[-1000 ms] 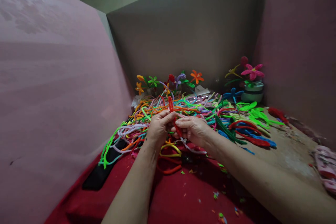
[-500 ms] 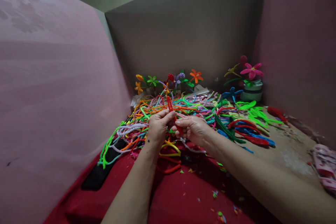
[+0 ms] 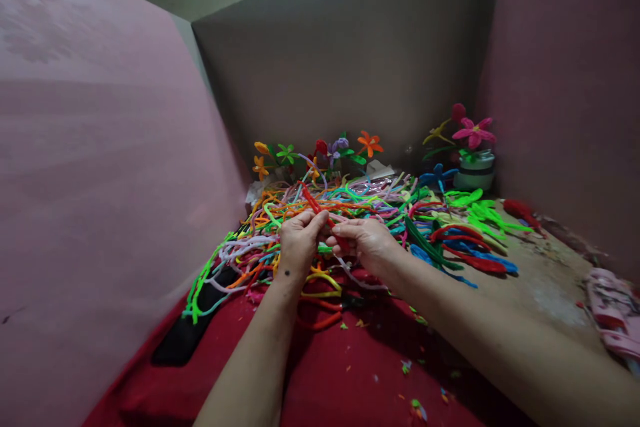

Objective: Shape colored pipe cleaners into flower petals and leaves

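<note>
A red pipe cleaner point(image 3: 311, 199), folded into a narrow loop, is pinched between my two hands at the middle of the view. My left hand point(image 3: 299, 240) closes thumb and finger on its middle, and the upper end sticks out up and to the left. My right hand point(image 3: 364, 243) grips the lower part, fingers curled, close beside the left. Part of the red piece is hidden behind the fingers. Under and behind the hands spreads a tangled heap of many-coloured pipe cleaners point(image 3: 250, 245).
Fuzzy handmade flowers, among them an orange one point(image 3: 370, 143), stand along the back. A pale green pot point(image 3: 475, 172) holds a pink flower. A black flat object point(image 3: 175, 345) lies at left on the red cloth point(image 3: 345, 373), where scraps are scattered. Pink sandals point(image 3: 613, 310) lie far right.
The red pipe cleaner has tilted further to the left at its upper end. Both hands keep their hold, the right one turned slightly. The whole view has shifted a little.
</note>
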